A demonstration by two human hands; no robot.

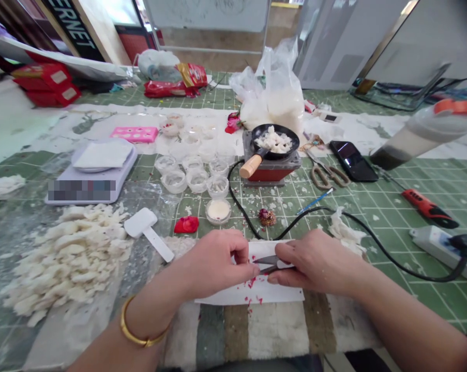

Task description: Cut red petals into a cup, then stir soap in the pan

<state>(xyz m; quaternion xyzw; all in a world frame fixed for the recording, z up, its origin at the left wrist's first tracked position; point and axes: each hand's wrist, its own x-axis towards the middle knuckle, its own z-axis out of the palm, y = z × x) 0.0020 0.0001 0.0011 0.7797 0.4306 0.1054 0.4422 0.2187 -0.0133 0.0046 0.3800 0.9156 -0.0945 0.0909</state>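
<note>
Over a white sheet of paper (217,295), my right hand (314,261) is closed round small dark scissors (268,262) with their blades pointing left. My left hand (221,261) meets the blade tips, thumb and fingers pinched together; what lies between them is hidden. Tiny red snippets (252,299) are scattered on the paper below both hands. A red petal (186,224) rests beyond my left hand, beside a small clear cup of cream-coloured wax (218,211). Farther right sits a dried flower head (267,217).
White flakes (70,258) are heaped at left near a scoop (150,232) and a scale (93,170). Several clear cups (196,178) stand mid-table. A pan (275,142) of white chunks sits on a small heater (270,173), its black cord (314,211) running right to a power strip (450,248).
</note>
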